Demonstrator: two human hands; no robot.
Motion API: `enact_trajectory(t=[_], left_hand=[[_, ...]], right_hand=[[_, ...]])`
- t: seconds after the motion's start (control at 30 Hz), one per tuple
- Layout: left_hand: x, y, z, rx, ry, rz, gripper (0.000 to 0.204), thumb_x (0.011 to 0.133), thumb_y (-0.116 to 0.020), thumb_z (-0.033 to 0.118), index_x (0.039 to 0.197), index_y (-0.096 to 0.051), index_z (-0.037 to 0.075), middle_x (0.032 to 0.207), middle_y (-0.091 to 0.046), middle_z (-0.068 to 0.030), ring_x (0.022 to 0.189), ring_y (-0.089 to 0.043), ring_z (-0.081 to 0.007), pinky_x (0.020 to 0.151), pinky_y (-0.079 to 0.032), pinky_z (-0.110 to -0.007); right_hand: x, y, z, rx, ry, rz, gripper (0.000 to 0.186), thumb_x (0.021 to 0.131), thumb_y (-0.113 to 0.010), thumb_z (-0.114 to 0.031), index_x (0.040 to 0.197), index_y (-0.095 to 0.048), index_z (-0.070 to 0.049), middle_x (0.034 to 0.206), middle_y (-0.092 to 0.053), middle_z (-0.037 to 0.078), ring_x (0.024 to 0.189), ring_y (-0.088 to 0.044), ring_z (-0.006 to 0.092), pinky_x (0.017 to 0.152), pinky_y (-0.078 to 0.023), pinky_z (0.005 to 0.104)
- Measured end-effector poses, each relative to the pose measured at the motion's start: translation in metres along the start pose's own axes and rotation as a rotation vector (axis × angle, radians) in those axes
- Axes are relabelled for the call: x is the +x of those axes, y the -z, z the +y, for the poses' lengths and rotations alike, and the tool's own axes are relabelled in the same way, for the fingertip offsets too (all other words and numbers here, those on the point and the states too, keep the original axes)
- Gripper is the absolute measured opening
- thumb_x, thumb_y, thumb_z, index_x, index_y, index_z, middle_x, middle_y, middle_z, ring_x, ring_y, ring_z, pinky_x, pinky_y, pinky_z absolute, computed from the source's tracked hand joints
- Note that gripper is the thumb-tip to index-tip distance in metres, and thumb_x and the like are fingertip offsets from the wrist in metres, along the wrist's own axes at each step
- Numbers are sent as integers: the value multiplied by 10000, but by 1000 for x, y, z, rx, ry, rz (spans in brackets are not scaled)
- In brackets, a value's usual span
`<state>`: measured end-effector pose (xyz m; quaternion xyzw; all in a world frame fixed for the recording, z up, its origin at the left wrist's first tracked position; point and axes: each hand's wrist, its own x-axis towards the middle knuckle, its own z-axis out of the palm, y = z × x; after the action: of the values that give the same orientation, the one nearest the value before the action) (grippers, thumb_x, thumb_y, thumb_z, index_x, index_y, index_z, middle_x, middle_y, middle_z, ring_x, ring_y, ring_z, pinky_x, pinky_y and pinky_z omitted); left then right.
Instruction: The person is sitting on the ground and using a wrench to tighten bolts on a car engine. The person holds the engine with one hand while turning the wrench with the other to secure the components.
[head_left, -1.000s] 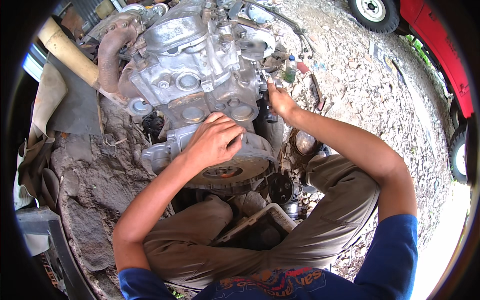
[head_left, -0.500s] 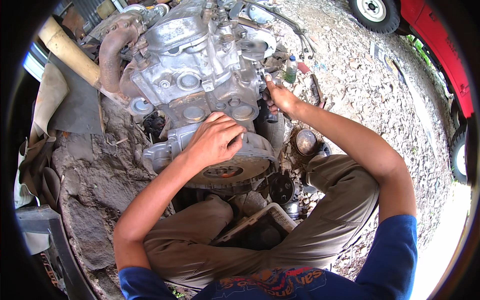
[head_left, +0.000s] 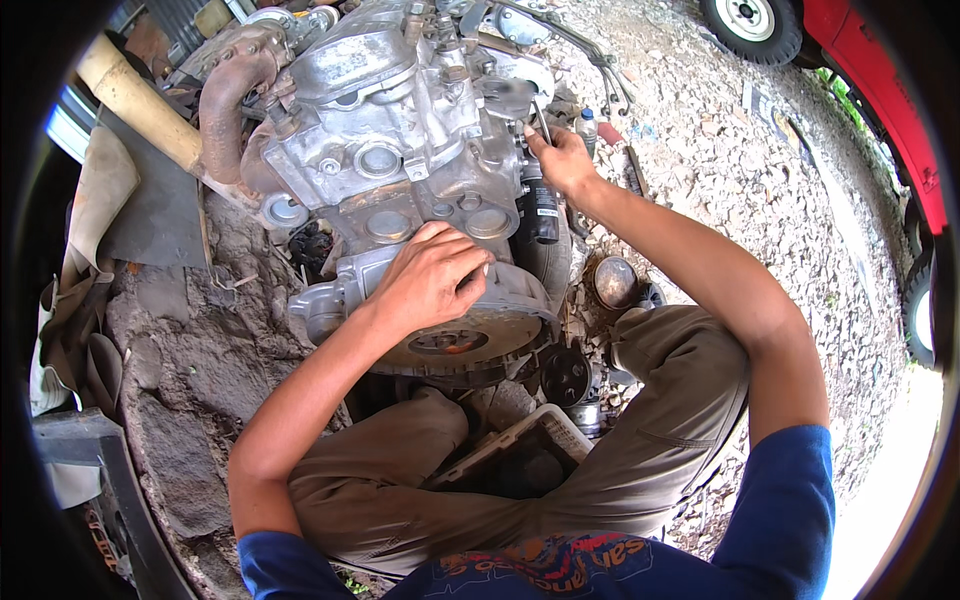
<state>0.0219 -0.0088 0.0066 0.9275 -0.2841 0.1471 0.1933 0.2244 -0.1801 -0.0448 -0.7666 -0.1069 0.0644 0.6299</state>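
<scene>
A grey metal engine [head_left: 350, 130] stands on end before me, its round flywheel [head_left: 455, 340] facing my lap. My left hand [head_left: 432, 278] rests on the housing just above the flywheel, its fingers curled and nothing visible in them. At the engine's right side my right hand [head_left: 562, 162] is closed round a slim metal tool [head_left: 541, 118]; only a shaft shows above the fingers, and its working end is hard to make out. Just below this hand, a black cylinder [head_left: 543, 210] with a pale label is attached to the engine's side.
A bottle with a blue cap [head_left: 586, 130] stands on the gravel beyond my right hand. A round metal cup-like part [head_left: 614, 282] and a pale tray [head_left: 565, 432] lie near my legs. Rock [head_left: 185, 400] is at left; a red vehicle [head_left: 880, 110] is at far right.
My right hand has moved slightly up along the engine's side, uncovering the black cylinder. A slim metal shaft now shows above its fingers. My left hand has stayed put.
</scene>
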Motion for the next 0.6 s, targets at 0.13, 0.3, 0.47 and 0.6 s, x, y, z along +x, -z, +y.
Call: enact_trajectory(t=[0.13, 0.3, 0.47, 0.6], left_hand=[[0, 1, 1, -2, 1, -14, 145, 781, -681, 25, 925, -700, 22, 888, -706, -86, 873, -659, -264, 884, -469, -389], [1, 0, 0, 3, -13, 1, 144, 782, -683, 24, 925, -700, 23, 885, -705, -87, 867, -659, -264, 875, -469, -386], [1, 1, 1, 4, -11, -2, 132, 789, -680, 27, 919, -700, 26, 881, -706, -83, 857, -659, -261, 868, -469, -385], [1, 0, 0, 7, -13, -4, 125, 791, -678, 29, 914, -699, 26, 880, -706, -81, 853, -661, -258, 867, -469, -382]], right_hand=[[0, 3, -10, 10, -42, -62, 442, 951, -669, -387, 1054, -676, 42, 765, -626, 79, 679, -545, 150, 630, -458, 341], [8, 3, 5, -46, 54, -49, 444, 940, -680, -399, 1009, -687, 40, 816, -676, 92, 756, -571, 162, 719, -475, 349], [15, -1, 6, -126, 52, -56, 512, 974, -634, -433, 1121, -667, 56, 864, -666, 95, 772, -565, 136, 709, -476, 327], [6, -1, 5, -168, -64, 25, 646, 1005, -433, -545, 1137, -637, 53, 1114, -665, 306, 1121, -617, 424, 968, -455, 467]])
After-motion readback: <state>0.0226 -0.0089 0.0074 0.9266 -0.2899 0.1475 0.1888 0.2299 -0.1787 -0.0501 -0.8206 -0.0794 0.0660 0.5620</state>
